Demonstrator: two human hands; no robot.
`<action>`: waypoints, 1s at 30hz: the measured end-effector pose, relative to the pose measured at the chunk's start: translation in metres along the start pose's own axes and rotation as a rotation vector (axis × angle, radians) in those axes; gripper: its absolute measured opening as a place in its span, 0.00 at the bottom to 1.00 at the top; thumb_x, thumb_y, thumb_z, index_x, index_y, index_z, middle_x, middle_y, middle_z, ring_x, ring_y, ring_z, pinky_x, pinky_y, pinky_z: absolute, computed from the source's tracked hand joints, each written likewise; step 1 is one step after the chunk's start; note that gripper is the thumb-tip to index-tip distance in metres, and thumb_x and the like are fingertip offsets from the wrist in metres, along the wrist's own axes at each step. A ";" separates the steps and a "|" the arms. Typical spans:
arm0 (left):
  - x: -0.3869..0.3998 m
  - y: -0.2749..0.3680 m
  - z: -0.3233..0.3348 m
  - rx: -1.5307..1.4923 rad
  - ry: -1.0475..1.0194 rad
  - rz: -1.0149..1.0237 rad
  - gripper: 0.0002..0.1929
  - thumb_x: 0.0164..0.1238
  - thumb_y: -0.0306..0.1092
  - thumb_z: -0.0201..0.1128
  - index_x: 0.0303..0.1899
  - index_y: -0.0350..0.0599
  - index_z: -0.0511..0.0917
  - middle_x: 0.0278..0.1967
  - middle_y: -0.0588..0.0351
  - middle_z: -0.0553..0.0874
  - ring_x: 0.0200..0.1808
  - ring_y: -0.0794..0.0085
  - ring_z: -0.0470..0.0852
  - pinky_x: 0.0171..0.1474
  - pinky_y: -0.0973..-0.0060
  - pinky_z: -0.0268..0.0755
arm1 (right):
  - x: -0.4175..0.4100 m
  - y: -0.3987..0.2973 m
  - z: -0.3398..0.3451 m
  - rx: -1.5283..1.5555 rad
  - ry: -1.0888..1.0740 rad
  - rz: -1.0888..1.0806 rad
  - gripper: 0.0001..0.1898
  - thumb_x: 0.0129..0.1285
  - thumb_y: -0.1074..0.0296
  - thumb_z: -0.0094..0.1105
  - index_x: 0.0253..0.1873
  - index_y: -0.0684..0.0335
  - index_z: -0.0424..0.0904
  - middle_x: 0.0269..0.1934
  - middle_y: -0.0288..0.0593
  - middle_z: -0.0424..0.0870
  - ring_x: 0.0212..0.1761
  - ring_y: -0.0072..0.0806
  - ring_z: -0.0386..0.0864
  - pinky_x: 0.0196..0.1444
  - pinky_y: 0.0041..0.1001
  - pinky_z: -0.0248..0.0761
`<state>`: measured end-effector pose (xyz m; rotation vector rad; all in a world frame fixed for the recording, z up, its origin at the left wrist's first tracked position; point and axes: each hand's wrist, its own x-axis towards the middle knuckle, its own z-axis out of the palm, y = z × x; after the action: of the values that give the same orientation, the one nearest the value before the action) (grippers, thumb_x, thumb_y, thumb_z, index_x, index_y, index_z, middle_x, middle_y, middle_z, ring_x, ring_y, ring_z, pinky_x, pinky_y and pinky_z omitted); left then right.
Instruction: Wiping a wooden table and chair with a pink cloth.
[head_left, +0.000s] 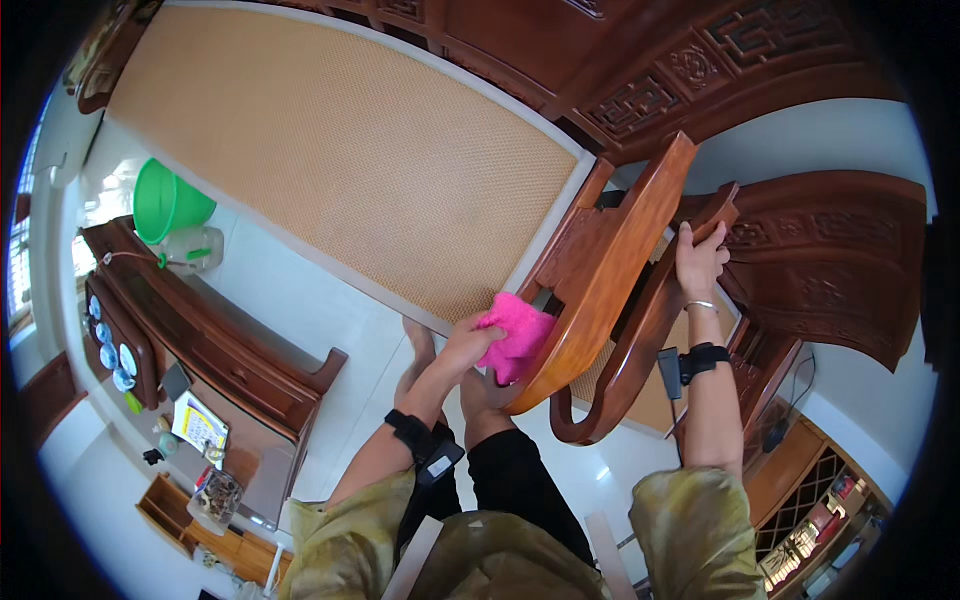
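My left hand (472, 343) grips a bright pink cloth (516, 336) beside the lower end of a polished wooden armrest (600, 300). Part of the cloth lies against the side of the armrest frame. To the right, my right hand (701, 259) holds the far end of a second wooden armrest (652, 337), fingers wrapped over its top. That second armrest curls into a scroll at its near end. Left of the first armrest stretches a long seat with a woven mat (360, 150) edged in pale fabric.
Carved wooden backrests (675, 75) rise behind the seats. A wooden coffee table (225, 337) stands at left, carrying a tea tray (120, 337), papers (199, 425) and a clear jar (215, 495). On the floor are a green bucket (169, 202) and a plastic jug (196, 247).
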<state>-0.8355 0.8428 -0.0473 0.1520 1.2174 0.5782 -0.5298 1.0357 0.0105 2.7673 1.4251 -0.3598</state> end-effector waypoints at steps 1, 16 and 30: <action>0.009 0.002 0.003 0.089 0.083 -0.032 0.17 0.67 0.26 0.60 0.56 0.38 0.79 0.45 0.58 0.86 0.47 0.73 0.83 0.52 0.74 0.74 | -0.005 0.000 0.004 -0.002 -0.008 0.007 0.45 0.68 0.40 0.52 0.80 0.57 0.41 0.68 0.75 0.57 0.66 0.69 0.65 0.69 0.50 0.60; 0.103 -0.016 0.045 -0.015 0.052 -0.146 0.12 0.60 0.27 0.67 0.46 0.39 0.81 0.34 0.54 0.87 0.35 0.66 0.87 0.39 0.65 0.80 | -0.010 0.000 0.025 0.079 0.240 -0.056 0.41 0.69 0.46 0.53 0.79 0.51 0.45 0.64 0.63 0.64 0.59 0.59 0.73 0.58 0.49 0.72; 0.161 -0.026 0.044 0.767 0.490 0.013 0.13 0.60 0.39 0.67 0.43 0.44 0.83 0.35 0.41 0.88 0.40 0.49 0.87 0.45 0.59 0.78 | -0.004 0.015 0.033 0.062 0.322 -0.121 0.40 0.69 0.49 0.56 0.80 0.49 0.45 0.62 0.61 0.66 0.58 0.58 0.73 0.57 0.49 0.71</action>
<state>-0.7502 0.9086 -0.1773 0.6944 1.8762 0.1262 -0.5263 1.0197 -0.0228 2.8971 1.6768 0.0478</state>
